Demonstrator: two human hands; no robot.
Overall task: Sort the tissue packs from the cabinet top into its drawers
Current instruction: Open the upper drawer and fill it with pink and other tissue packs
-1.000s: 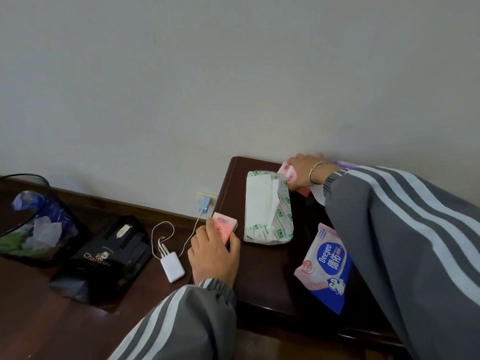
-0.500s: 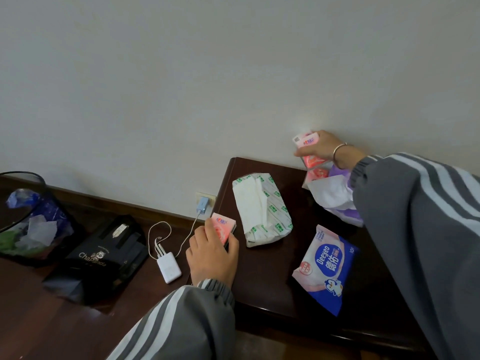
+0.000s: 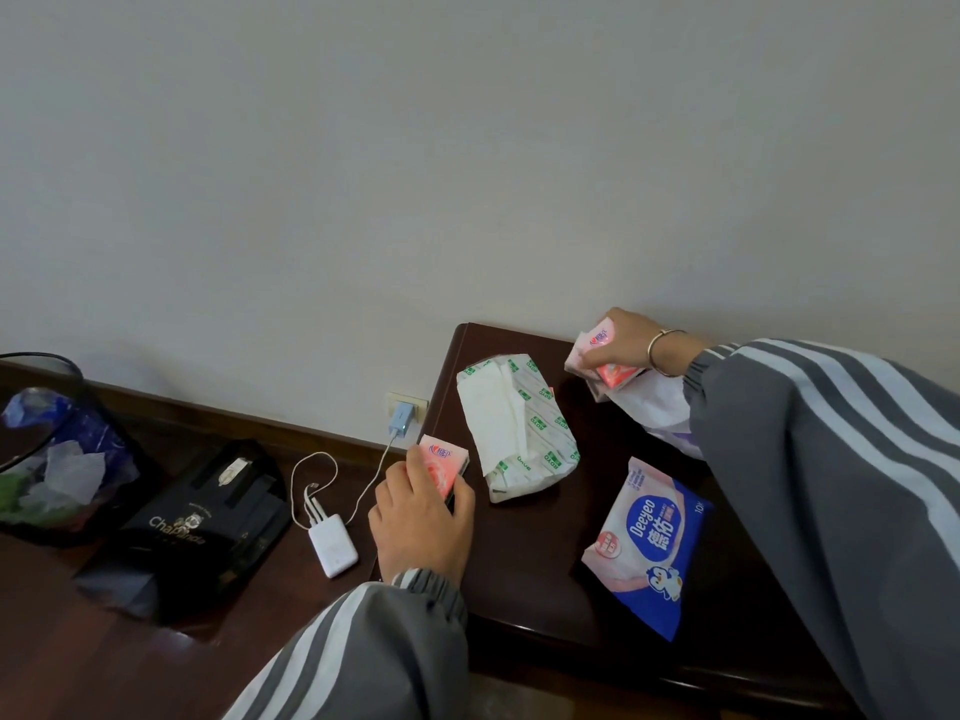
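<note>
On the dark cabinet top (image 3: 519,563), gathering step: left hand (image 3: 421,517) curls round one pink pocket tissue pack (image 3: 444,462) at the left edge, right hand (image 3: 626,337) grips more pink packs (image 3: 605,350) by the wall; next, likely, a drawer, none in view, needs opening.

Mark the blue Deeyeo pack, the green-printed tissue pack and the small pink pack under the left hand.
blue Deeyeo pack (image 3: 655,532), head view, on its blue label.
green-printed tissue pack (image 3: 519,428), head view, middle of its opened top.
small pink pack (image 3: 449,457), head view, on its uncovered far end.
</note>
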